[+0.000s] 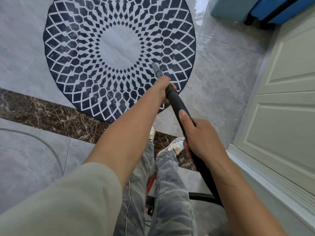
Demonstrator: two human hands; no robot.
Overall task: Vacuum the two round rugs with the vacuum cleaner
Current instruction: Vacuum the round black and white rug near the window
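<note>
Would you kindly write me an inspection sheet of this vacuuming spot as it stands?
Surface: grey tiled floor with a dark marble strip.
Job's things: one round patterned rug in view; vacuum wand, nozzle tip on the rug's right part.
Clutter: blue suitcase at top right.
Hands: left hand grips the wand further forward, right hand behind it.
Cables: black hose trails behind the legs; grey cord curves at left.
Surroundings: white panelled door at right.
</note>
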